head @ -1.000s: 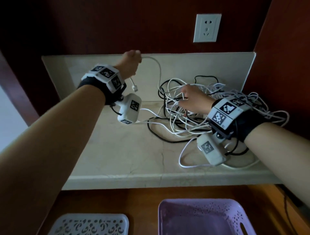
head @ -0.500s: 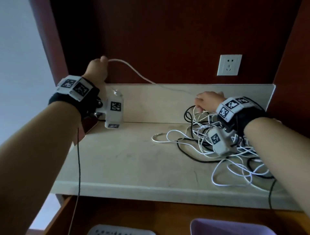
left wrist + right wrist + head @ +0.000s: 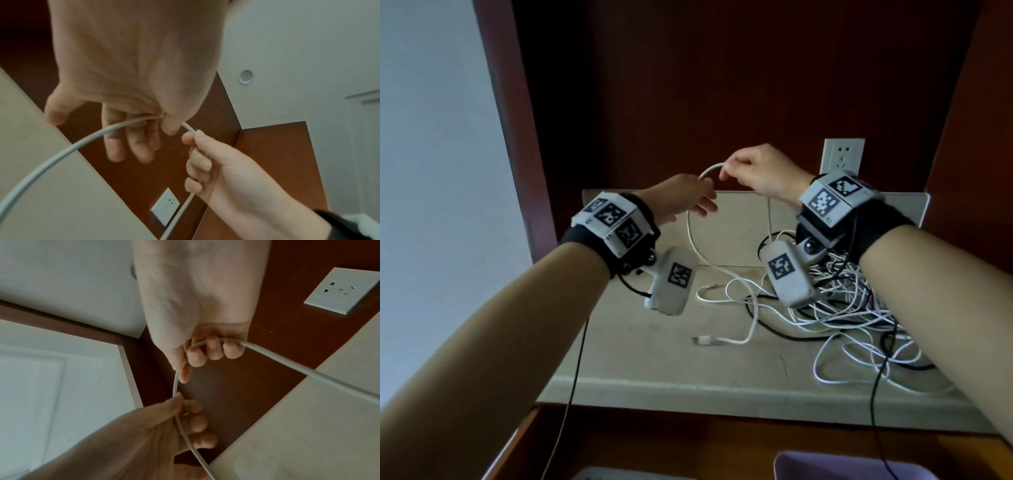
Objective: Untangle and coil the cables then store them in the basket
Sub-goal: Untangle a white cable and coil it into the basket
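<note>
Above the marble shelf [image 3: 647,346], left of the tangled pile [image 3: 852,308], right hand [image 3: 760,171] and left hand [image 3: 681,198] both pinch one white cable [image 3: 690,233], arched between them. Best to feed even loops leftward, keeping the trailing end clear of the pile.

Both my forearms are raised in front of me, each wrist wrapped in a dark band with a marker block on top. My left hand [image 3: 681,197] sits just left of and slightly below my right hand [image 3: 760,171], the two nearly touching. My left thumb and forefinger pinch the white cable [image 3: 690,226], the other fingers [image 3: 131,146] hanging loosely extended. My right hand has its fingers [image 3: 213,352] curled round the same cable, thumb pointing toward the left hand.
</note>
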{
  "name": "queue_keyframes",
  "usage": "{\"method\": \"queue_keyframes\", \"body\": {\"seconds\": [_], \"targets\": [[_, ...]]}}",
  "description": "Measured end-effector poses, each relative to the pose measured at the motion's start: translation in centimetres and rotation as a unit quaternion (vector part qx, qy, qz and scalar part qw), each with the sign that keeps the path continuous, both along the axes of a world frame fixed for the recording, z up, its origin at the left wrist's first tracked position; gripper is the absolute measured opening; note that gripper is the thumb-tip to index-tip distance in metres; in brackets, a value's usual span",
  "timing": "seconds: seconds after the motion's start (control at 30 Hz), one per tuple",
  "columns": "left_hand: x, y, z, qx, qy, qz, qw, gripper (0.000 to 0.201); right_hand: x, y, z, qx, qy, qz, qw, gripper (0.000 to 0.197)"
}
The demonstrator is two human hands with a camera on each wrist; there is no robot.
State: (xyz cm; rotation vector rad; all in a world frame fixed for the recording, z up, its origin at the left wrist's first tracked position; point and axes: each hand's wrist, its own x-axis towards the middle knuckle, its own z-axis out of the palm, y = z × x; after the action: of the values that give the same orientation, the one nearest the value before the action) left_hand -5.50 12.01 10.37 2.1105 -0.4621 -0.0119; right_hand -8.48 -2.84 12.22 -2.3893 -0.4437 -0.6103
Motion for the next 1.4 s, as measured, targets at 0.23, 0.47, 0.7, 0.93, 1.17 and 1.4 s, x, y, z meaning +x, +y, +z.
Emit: {"method": "queue_keyframes", "body": {"seconds": [0.23, 0.47, 0.7, 0.93, 1.17, 1.4], "targets": [[-2.5, 1.1, 2.4, -0.099, 0.023, -0.045, 0.994, 0.029, -2.8, -3.3, 0.3, 0.021, 0.099, 0.020, 0.995, 0.026], [-2.4, 1.8, 3.0, -0.216, 0.019, 0.006, 0.976, 0.030, -3.8, -5.8, -0.4, 0.051, 0.161, -0.002, 0.986, 0.021], [-1.4, 1.1, 2.3, -0.380, 0.115, -0.054, 0.916, 0.031, -3.3, -3.8, -2.9, 0.151, 0.122, -0.011, 0.981, 0.026], [-2.7, -1.0, 1.5, -0.268, 0.086, 0.028, 0.959, 0.024, -2.4, -0.9, -4.6, 0.188, 0.100, -0.034, 0.976, 0.029], [-3.5, -0.9, 1.5, -0.245, 0.107, -0.086, 0.960, 0.040, -2.5, -2.1, -2.5, 0.172, 0.110, -0.029, 0.978, 0.033], [-3.2, -2.3, 1.4, -0.337, 0.063, -0.033, 0.939, 0.035, -4.7, 0.2, -4.3, 0.068, 0.232, 0.035, 0.970, 0.031]]}}
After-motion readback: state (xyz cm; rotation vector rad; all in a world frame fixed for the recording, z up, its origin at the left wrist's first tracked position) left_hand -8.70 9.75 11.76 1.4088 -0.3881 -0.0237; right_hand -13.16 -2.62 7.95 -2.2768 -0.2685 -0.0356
